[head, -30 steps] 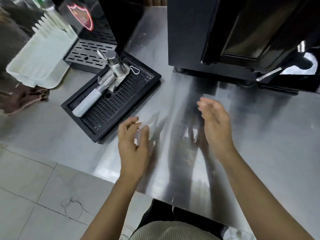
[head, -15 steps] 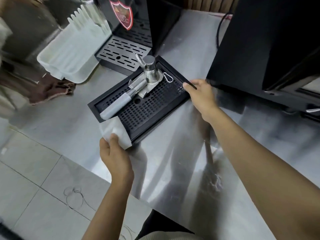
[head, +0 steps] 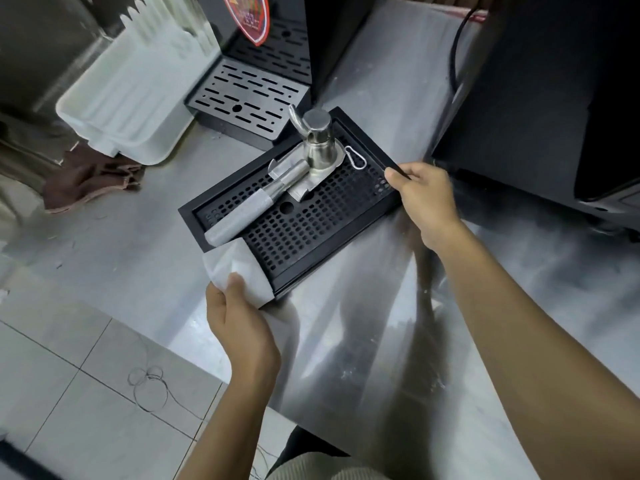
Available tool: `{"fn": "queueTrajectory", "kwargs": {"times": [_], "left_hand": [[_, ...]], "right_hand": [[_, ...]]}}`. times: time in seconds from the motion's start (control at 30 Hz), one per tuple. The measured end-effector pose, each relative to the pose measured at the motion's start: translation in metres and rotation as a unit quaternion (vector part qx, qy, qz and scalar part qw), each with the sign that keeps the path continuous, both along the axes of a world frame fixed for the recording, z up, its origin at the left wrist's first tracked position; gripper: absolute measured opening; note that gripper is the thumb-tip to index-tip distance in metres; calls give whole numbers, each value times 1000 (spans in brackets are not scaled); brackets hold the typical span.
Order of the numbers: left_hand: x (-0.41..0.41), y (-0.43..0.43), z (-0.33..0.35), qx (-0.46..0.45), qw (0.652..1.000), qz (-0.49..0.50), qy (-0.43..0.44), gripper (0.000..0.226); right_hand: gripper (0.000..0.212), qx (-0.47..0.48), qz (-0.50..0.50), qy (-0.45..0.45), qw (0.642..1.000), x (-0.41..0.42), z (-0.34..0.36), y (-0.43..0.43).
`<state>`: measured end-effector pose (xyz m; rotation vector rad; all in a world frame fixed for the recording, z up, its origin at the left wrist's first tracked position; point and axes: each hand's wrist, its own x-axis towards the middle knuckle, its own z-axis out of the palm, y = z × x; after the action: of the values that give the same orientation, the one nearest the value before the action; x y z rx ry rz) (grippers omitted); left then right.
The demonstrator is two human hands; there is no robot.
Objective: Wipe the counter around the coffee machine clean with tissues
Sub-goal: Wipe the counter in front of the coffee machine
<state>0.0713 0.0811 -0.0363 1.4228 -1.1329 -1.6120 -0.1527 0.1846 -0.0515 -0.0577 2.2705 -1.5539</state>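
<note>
The left hand (head: 242, 327) is holding a white tissue (head: 239, 268), its fingers curling under the sheet and the thumb pressing on top, right at the near left corner of the black drip tray (head: 311, 233). The tissue is draping over that corner. The right hand (head: 427, 202) is gripping the tray's far right corner, fingers closing on the rim. The tray is sitting on the steel counter (head: 346, 341), carrying a portafilter (head: 242, 216). The coffee machine (head: 249, 95) is standing just behind the tray; a brown cloth (head: 93, 181) is lying to the tray's left.
</note>
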Motion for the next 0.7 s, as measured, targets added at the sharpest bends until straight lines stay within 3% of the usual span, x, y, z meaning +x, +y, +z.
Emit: {"fn": "queueTrajectory", "kwargs": {"times": [0.27, 0.7], "left_hand": [[-3, -8, 5, 22, 1000, 6, 17, 22], [-3, 3, 9, 38, 997, -68, 13, 17]], "right_hand": [[11, -30, -50, -6, 998, 24, 0, 29], [10, -86, -106, -41, 990, 56, 9, 89]]}}
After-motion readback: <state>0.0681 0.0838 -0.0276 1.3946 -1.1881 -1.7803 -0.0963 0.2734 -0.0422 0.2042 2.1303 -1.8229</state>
